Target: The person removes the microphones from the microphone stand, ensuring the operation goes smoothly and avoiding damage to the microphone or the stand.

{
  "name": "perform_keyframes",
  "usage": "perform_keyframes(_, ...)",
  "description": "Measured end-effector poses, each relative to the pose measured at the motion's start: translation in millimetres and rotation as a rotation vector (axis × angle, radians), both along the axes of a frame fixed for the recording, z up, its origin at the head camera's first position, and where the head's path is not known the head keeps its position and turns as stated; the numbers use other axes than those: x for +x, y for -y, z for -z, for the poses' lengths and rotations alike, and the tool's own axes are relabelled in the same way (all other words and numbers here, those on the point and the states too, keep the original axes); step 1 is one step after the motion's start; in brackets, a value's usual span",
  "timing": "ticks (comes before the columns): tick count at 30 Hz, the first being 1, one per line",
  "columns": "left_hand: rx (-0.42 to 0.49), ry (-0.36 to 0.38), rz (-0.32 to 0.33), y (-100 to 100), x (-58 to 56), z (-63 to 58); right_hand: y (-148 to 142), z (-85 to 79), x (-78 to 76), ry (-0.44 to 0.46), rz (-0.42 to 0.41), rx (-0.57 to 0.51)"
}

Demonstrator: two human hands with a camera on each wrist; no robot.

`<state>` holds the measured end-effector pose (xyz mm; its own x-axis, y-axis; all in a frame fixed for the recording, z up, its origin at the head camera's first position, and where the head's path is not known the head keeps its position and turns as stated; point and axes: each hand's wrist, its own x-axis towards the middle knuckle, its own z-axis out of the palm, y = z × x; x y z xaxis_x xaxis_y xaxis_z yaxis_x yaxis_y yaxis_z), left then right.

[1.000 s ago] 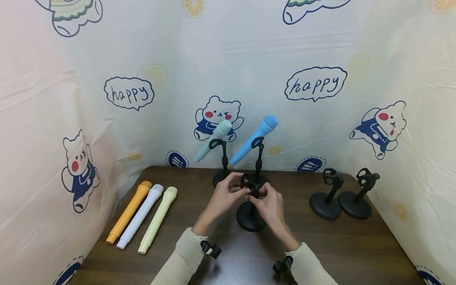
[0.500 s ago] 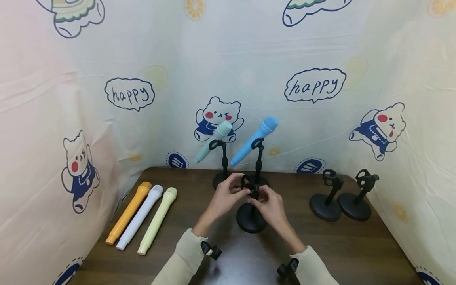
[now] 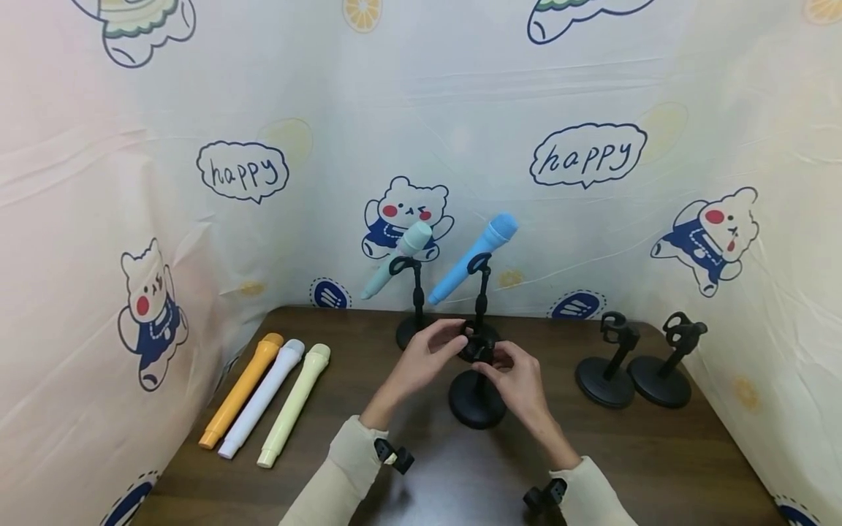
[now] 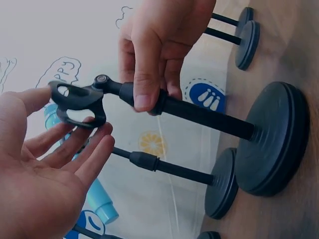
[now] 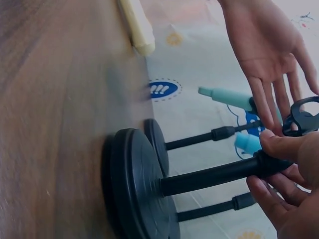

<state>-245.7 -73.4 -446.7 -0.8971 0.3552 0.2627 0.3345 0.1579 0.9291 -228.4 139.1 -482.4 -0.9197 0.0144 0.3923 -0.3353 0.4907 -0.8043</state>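
A black desktop microphone stand (image 3: 476,409) stands at the middle of the table, its round base down. My left hand (image 3: 424,361) holds the stand's clip (image 4: 75,97) between thumb and fingertips. Just below the clip's joint, my right hand (image 3: 520,380) pinches the collar of the pole, as the left wrist view shows. Behind them are two more stands; one bears a mint green microphone (image 3: 397,259), the other a blue microphone (image 3: 475,257), both tilted. The hands partly cover the held stand in the head view.
At the left lie an orange microphone (image 3: 241,391), a pale lilac microphone (image 3: 263,398) and a pale yellow microphone (image 3: 294,405), side by side. Two black stands (image 3: 605,381) with clips stand at the right. A printed cloth hangs behind the wooden table (image 3: 658,460).
The held stand and both hands have shifted slightly right in the head view, partly along with the whole picture. The right wrist has swung a little outward. Both hands keep hold of the stand.
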Motion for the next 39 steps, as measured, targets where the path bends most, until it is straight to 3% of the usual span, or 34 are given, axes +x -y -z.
perform_keyframes(10,0.005,-0.037,-0.057,-11.7,-16.4,5.9,-24.8,-6.1,-0.6,-0.009,0.031,0.009)
perform_keyframes(20,-0.032,-0.06,-0.113,-24.7,-47.7,6.5,-48.2,-6.5,-2.8,0.005,0.099,0.015)
perform_keyframes(27,-0.046,-0.052,-0.124,-28.3,-63.4,6.9,-65.5,-5.1,-4.6,-0.002,0.155,0.061)
perform_keyframes(39,-0.187,-0.052,-0.139,-40.0,-81.0,10.6,-96.4,-5.9,-13.3,-0.014,0.226,0.119)
